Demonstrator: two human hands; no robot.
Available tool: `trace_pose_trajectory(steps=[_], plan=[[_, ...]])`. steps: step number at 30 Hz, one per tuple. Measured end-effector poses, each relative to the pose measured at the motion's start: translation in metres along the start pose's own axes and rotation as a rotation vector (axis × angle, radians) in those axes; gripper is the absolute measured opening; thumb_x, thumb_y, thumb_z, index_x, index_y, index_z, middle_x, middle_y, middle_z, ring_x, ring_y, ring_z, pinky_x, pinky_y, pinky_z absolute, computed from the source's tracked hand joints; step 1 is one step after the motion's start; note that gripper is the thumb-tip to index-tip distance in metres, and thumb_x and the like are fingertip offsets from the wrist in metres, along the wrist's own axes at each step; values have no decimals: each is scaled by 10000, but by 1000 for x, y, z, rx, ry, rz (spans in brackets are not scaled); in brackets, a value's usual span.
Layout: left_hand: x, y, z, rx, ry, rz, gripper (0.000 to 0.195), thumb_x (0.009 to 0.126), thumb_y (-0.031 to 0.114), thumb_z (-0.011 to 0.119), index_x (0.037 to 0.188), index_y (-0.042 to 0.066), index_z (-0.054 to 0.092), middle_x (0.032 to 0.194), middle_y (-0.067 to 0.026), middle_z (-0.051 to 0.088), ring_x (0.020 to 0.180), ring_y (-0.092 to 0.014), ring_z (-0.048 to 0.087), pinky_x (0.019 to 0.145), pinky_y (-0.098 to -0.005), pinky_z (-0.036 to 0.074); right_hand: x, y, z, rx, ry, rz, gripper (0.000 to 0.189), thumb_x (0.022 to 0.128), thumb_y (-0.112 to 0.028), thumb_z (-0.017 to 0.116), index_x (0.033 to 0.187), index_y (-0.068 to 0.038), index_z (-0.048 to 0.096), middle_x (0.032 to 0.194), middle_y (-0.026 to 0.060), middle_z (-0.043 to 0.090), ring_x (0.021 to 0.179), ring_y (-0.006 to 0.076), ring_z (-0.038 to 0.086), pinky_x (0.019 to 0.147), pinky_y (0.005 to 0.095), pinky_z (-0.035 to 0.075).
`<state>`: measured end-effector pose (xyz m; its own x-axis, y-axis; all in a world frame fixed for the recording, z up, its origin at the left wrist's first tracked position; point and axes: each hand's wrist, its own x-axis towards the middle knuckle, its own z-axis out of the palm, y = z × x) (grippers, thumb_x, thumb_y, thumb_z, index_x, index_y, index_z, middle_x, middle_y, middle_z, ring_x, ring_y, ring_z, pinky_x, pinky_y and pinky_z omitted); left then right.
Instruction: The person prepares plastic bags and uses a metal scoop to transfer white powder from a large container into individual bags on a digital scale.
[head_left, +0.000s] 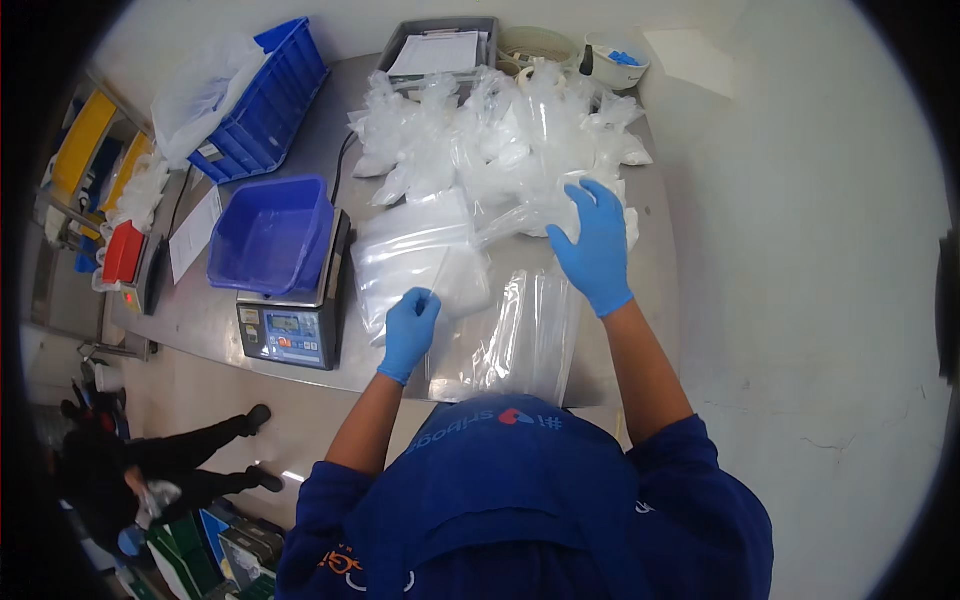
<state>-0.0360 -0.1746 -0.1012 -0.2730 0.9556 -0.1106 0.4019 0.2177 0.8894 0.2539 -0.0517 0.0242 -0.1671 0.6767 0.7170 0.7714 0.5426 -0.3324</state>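
My left hand (410, 335), in a blue glove, has its thumb and fingers pinched on a thin, clear edge that looks like a plastic bag's. Beside and beyond it lies a stack of clear plastic bags (409, 251). My right hand (596, 244), also gloved in blue, is spread with its fingers apart over the near right side of a pile of filled, knotted clear bags (517, 142); whether its fingertips touch them cannot be told. Flat clear plastic sleeves (517, 337) lie at the steel table's front edge, between my hands.
A purple-blue plastic tub (266, 240) rests on a digital scale (289, 335) at left. Behind stands a blue crate (259, 112) with plastic film. A grey tray (487, 37) with papers and a white bowl (619, 71) stand at the back. Another person (150, 465) is at lower left.
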Motion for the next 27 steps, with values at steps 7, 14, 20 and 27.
trace_pose_trajectory(steps=[7, 14, 20, 27], plan=[[-22, 113, -37, -750, -192, -60, 52, 961, 101, 657, 1000, 83, 628, 879, 31, 592, 731, -51, 511, 643, -221, 422, -65, -4, 10, 690, -573, 771, 429, 877, -241, 751, 1216, -5, 637, 1218, 130, 638, 1065, 228, 627, 932, 342, 497], [-58, 172, -85, -1360, -484, 101, 141, 993, 113, 596, 905, 133, 487, 840, -23, 473, 697, -121, 489, 591, -229, 421, -115, -17, 67, 1732, -859, 811, 700, 975, -325, 653, 1550, -88, 332, 1406, 141, 547, 1264, 236, 559, 1075, 389, 432], [-70, 143, -160, -1585, -639, 318, 153, 1058, 157, 508, 908, 136, 492, 784, -33, 469, 661, -133, 507, 561, -268, 459, -78, -96, 57, 2121, -1184, 738, 531, 961, -145, 651, 1452, -48, 474, 1288, 146, 653, 1071, 217, 653, 972, 354, 499], [-89, 70, -241, -377, 517, 129, 143, 980, 134, 615, 1093, 47, 630, 945, -16, 602, 830, -100, 549, 758, -266, 462, -36, -87, 40, 1346, -954, 723, 127, 916, -130, 701, 931, -5, 720, 772, 37, 652, 707, 111, 609, 698, 275, 505]])
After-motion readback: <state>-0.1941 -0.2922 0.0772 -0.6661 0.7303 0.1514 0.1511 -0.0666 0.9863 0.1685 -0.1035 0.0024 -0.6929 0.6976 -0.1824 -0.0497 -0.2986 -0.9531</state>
